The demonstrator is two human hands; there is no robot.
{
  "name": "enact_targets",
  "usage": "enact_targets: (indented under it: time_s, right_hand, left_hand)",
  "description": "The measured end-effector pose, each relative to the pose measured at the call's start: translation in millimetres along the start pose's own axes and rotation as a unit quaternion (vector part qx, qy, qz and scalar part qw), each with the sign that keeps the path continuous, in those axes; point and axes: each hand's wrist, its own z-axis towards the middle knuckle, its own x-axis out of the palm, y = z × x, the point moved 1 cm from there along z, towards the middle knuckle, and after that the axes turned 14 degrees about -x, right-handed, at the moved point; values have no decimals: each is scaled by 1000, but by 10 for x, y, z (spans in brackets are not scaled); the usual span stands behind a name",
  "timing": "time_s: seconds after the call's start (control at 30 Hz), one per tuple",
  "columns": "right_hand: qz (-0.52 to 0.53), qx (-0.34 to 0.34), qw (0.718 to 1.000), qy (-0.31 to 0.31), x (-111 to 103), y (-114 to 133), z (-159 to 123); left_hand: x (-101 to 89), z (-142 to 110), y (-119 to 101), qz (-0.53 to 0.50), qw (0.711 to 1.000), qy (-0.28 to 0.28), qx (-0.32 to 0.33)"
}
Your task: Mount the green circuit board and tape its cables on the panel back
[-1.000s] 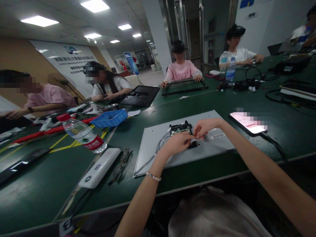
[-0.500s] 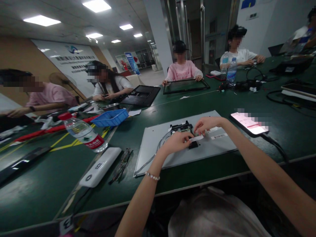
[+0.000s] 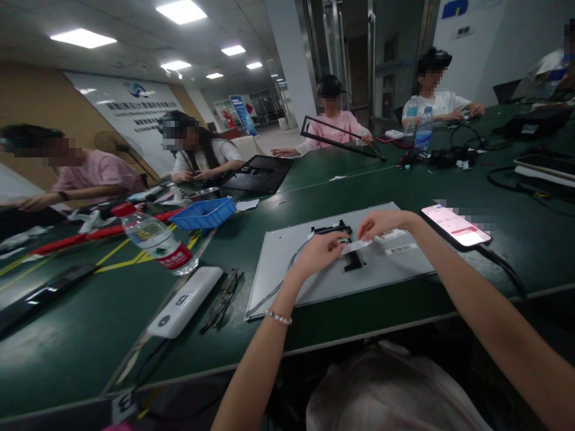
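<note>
A flat grey metal panel (image 3: 287, 251), like the back of a display, lies before me on the table. On it is a black plastic bracket (image 3: 353, 261), partly covered by my hands. My left hand (image 3: 320, 254) is closed, its fingertips pinching the left end of a thin white strip (image 3: 358, 246). With pinched fingers, my right hand (image 3: 381, 225) holds the strip's other end above the bracket. Whether the strip is tape or flat cable I cannot tell. Something small and greenish shows at my left fingertips, mostly hidden. A grey cable (image 3: 274, 290) runs along the panel's left side.
Right of the panel lies a lit phone (image 3: 458, 226) with a cable. To the left are glasses (image 3: 222, 299), a white power bank (image 3: 185, 302), a water bottle (image 3: 157, 242) and a blue tray (image 3: 204, 214). Across the table a person holds a black frame (image 3: 341, 140); others sit nearby.
My hands shift slightly with the strip, which now looks broader. The green board seen in the bracket is now mostly out of sight. Across the table, the black frame has been tilted up.
</note>
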Motion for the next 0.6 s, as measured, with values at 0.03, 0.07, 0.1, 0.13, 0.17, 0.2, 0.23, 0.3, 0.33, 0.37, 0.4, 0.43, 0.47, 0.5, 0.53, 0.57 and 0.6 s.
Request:
enact_targets:
  time_s: [0.03, 0.07, 0.1, 0.13, 0.17, 0.2, 0.23, 0.3, 0.33, 0.37, 0.4, 0.43, 0.47, 0.5, 0.53, 0.57, 0.6]
  right_hand:
    - [4, 6, 999, -42, -54, -41, -23]
    - [10, 17, 996, -89, -109, -96, -45]
    - [14, 34, 990, -138, -163, -162, -65]
    - [15, 53, 981, -185, -210, -238, -82]
    - [12, 76, 970, -229, -249, -318, -94]
    - [3, 102, 959, -263, -278, -399, -102]
    - [-12, 131, 948, -288, -297, -476, -107]
    - [-30, 167, 937, -305, -308, -597, -111]
    - [-37, 175, 936, -303, -306, -635, -114]
    - [-47, 180, 937, -297, -303, -657, -122]
    - [-68, 186, 936, -291, -301, -664, -133]
    - [-100, 195, 932, -289, -303, -657, -149]
    - [-140, 205, 924, -291, -308, -639, -167]
    - [-179, 212, 914, -296, -315, -615, -183]
    - [-212, 214, 904, -303, -321, -587, -196]
    - [-233, 213, 897, -310, -324, -559, -203]
    - [-244, 207, 893, -316, -323, -532, -202]
  left_hand:
    - [-36, 15, 44, 0, 999, -41, -23]
    - [-74, 30, 96, 6, 995, -83, -51]
    - [-112, 42, 154, 22, 988, -132, -82]
    - [-145, 52, 212, 46, 978, -168, -116]
    - [-171, 57, 269, 70, 967, -196, -149]
    - [-189, 59, 321, 96, 955, -214, -179]
    - [-198, 58, 365, 119, 945, -224, -205]
    - [-191, 53, 429, 148, 934, -226, -234]
    - [-178, 51, 449, 155, 933, -221, -240]
    - [-162, 50, 461, 158, 933, -217, -240]
    - [-144, 50, 469, 160, 934, -213, -238]
    - [-127, 52, 472, 160, 935, -211, -235]
    - [-111, 54, 473, 160, 936, -210, -233]
    - [-96, 57, 472, 159, 936, -209, -232]
    - [-83, 61, 472, 159, 937, -208, -232]
    - [-71, 65, 471, 158, 937, -205, -233]
    - [-60, 68, 472, 157, 938, -203, -234]
